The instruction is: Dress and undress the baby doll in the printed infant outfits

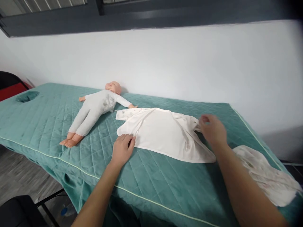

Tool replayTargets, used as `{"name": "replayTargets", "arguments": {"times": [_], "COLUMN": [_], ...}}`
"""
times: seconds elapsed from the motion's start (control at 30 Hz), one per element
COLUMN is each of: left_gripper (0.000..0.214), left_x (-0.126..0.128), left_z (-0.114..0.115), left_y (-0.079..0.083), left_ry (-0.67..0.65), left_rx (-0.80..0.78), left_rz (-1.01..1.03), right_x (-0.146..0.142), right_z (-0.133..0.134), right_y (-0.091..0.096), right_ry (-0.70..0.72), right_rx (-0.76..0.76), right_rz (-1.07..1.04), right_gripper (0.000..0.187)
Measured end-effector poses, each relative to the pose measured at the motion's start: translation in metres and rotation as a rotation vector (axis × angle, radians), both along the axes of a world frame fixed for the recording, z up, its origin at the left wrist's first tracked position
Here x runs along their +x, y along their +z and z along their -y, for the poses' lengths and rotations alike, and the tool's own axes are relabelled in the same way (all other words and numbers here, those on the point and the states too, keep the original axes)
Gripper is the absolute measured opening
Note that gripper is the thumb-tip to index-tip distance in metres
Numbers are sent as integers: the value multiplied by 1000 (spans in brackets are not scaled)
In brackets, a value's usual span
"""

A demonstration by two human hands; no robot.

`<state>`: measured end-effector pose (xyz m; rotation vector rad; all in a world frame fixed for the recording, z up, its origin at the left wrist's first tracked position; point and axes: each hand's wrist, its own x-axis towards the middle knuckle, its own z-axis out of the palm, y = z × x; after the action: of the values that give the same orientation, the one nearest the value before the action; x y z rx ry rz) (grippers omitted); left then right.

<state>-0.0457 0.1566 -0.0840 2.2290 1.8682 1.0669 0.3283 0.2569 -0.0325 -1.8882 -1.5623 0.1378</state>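
Note:
A white baby shirt (158,134) lies spread on the quilted cover, with small prints showing on its left sleeve. My left hand (122,148) is at the shirt's lower left edge, fingers curled over the cloth and thumb close beside them. At the opposite end, my right hand (211,127) is closed in a pinch on the tip of the right sleeve, raised slightly and a little blurred. A baby doll (94,105) in white cloth lies on its back left of the shirt, one arm reaching close to the left sleeve.
A green quilted cover (151,176) drapes over the bed, with a face hole (27,96) at its far left. Another crumpled white cloth (265,176) lies right of my right forearm. A white wall (165,63) runs behind the bed. A black chair (21,211) stands at the lower left.

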Motion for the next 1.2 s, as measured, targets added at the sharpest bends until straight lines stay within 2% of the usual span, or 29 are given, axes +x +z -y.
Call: {"name": "replayTargets", "arguments": {"times": [0.03,0.13,0.2,0.3,0.47,0.6,0.7,0.8,0.9,1.07,1.2], "left_gripper": [30,30,31,31,32,33,32,31,32,31,31], "left_x": [0,-1,-2,-2,-2,-1,-1,-2,-3,-3,-2], "left_z": [0,-1,-1,-1,1,1,1,0,0,-1,0], "left_y": [0,-2,-3,-3,0,0,1,0,-1,-2,-1], "left_ry": [0,12,35,58,67,66,65,60,52,43,36], "left_rx": [0,-34,-65,-91,-116,-120,-122,-119,-113,-117,-104], "left_rz": [8,48,87,122,109,96,97,90,70,55,51], "right_x": [17,50,55,51,47,52,55,57,60,63,63], "right_z": [3,15,22,25,21,20,19,14,7,-1,1], "right_y": [2,4,3,-1,-11,-17,-18,-17,-19,-28,-33], "right_ry": [-107,-365,-400,-308,-226,-135,-179,-295,-392,-366,-350], "right_rx": [-47,-177,-291,-402,-227,-198,-109,-2,14,39,37], "right_rz": [79,106,76,67,28,-66,-89,-134,-186,-194,-168], "right_gripper": [44,66,68,65,54,65,62,56,58,61,54]}}
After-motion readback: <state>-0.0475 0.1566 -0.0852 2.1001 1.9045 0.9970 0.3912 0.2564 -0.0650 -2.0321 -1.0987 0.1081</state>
